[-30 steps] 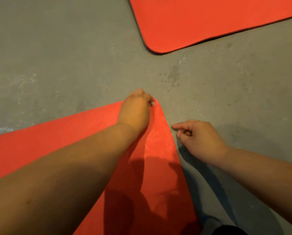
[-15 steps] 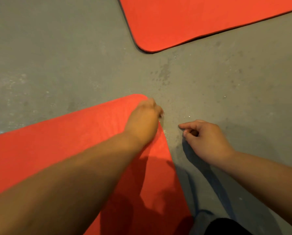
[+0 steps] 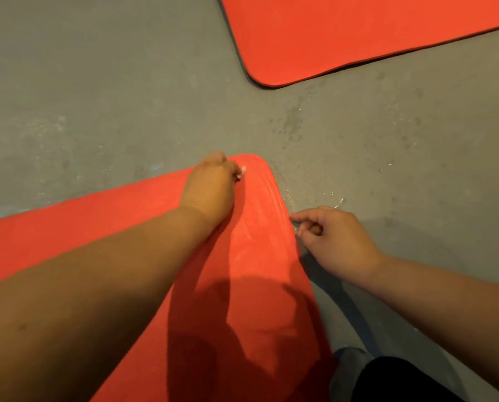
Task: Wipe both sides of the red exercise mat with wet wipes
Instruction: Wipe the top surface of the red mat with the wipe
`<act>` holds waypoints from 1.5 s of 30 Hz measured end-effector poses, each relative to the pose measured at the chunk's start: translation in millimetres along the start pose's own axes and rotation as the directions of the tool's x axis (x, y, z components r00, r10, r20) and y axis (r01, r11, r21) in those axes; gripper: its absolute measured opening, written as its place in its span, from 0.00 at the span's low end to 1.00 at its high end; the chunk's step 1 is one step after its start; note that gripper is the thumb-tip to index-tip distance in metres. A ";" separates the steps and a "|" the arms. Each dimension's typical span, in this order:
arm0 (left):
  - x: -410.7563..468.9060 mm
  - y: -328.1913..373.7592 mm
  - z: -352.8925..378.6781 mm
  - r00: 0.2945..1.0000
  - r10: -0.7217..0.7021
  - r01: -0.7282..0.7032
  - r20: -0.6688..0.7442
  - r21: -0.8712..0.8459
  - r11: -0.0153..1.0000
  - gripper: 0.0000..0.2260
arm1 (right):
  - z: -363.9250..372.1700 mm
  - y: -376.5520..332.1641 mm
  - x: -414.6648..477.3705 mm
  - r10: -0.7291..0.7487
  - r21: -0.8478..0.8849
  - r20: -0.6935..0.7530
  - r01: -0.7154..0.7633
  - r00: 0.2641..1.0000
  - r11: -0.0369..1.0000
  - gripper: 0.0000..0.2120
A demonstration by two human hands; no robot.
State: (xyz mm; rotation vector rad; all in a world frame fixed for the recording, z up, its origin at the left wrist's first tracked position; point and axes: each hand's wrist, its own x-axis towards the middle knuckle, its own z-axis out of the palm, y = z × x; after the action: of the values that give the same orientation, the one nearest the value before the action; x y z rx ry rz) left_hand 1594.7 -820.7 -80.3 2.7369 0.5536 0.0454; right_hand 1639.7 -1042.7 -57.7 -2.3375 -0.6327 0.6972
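A red exercise mat [image 3: 259, 256] lies on the grey floor in front of me, its rounded corner pointing away. My left hand [image 3: 210, 187] presses down near that corner, closed on a white wet wipe [image 3: 242, 170] of which only a small bit shows past the fingers. My right hand [image 3: 335, 239] sits at the mat's right edge with fingers curled; its fingertips touch the edge, and I cannot tell whether they pinch it. Wet streaks shine on the mat beside the right edge.
A second red mat [image 3: 344, 33] lies flat at the top right, about an arm's length away. Bare grey concrete floor [image 3: 97, 82] with damp spots lies between the two mats. My dark-clothed knee [image 3: 387, 381] is at the bottom right.
My left hand has slid left, from the mat's right edge to just left of the corner tip. My right hand has stayed by the mat's right edge.
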 end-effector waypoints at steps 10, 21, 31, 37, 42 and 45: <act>-54.2 -36.6 -9.1 0.978 0.204 -0.203 0.034 -0.019 0.979 0.05 | 18.7 -7.4 11.4 0.079 0.037 -0.043 -0.077 0.996 0.996 0.12; -22.9 37.8 21.1 0.983 0.180 -0.173 0.034 -0.144 0.974 0.08 | 2.4 20.6 -1.7 0.272 0.153 -0.077 -0.259 0.959 0.954 0.11; -80.1 -83.7 -40.9 0.994 0.107 -0.108 0.012 0.072 0.992 0.11 | 22.2 -16.9 -24.8 -0.057 -0.098 0.023 0.059 0.998 0.993 0.11; -150.3 -38.3 -23.5 0.993 0.063 -0.054 0.097 -0.090 0.995 0.10 | 45.5 -51.8 -25.3 -0.130 -0.250 0.190 0.176 0.973 0.952 0.13; -160.8 -101.0 -44.7 0.969 0.216 -0.216 0.122 -0.010 0.976 0.12 | 64.5 -69.9 -38.1 -0.082 -0.334 0.260 0.170 0.962 0.927 0.17; -147.8 -161.6 -60.8 0.958 -0.273 0.277 -0.089 0.032 0.960 0.08 | 72.9 -74.6 -50.4 -0.074 -0.414 0.280 0.190 0.957 0.890 0.19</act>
State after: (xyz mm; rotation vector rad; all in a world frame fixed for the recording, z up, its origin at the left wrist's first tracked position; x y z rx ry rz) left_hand 1392.2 -717.7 -72.8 2.6826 0.9658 0.0805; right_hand 1538.0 -989.9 -41.1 -2.5932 -1.1622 0.8764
